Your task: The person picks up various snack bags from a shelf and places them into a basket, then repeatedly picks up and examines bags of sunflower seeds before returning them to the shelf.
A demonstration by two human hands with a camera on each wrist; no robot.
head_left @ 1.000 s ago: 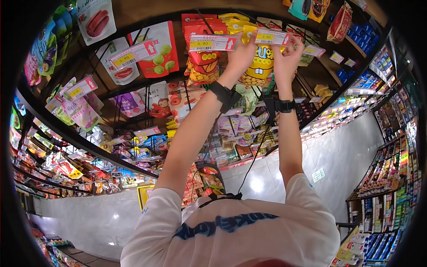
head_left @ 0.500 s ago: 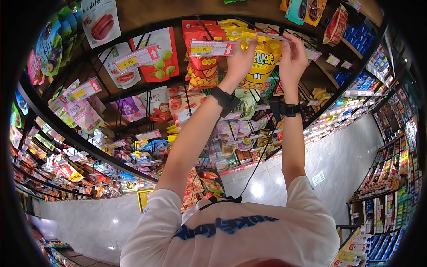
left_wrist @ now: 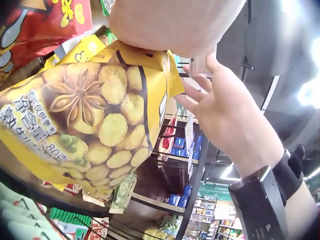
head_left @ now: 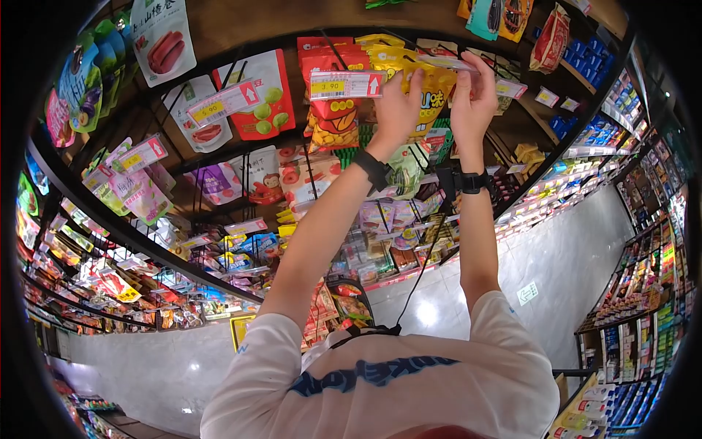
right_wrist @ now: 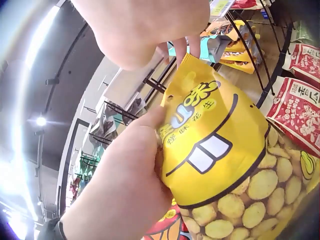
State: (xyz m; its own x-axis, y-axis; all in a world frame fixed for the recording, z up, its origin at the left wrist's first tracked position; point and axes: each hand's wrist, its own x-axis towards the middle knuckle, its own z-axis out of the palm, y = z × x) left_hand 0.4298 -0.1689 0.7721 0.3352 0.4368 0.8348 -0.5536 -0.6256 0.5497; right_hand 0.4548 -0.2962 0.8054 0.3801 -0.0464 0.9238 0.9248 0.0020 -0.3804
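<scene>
My left hand (head_left: 397, 113) grips the near side of a yellow snack bag (head_left: 436, 96) hanging in the rack, its thumb along the front in the right wrist view. A toothy cartoon mouth and nuts are printed on the bag (right_wrist: 220, 130). At its upper right, my right hand (head_left: 472, 106) pinches a clear price tag holder (head_left: 446, 63), tilted so that its face hardly shows. In the left wrist view the right hand (left_wrist: 227, 110) has its fingers behind that holder, beside the bag's top corner. More yellow bags (head_left: 380, 53) hang behind.
Red snack bags (head_left: 333, 121) hang just left behind a 3.90 price tag (head_left: 345, 85). Farther left is a red-and-white pouch (head_left: 265, 95) with green balls. Black pegs stick out all along the rack. A green-and-white pouch (head_left: 404, 172) hangs below the hands.
The price tag holder in my right hand has tipped up from facing me to nearly edge-on. My left hand has moved slightly down, and the yellow bag has shifted and turned a little to the right.
</scene>
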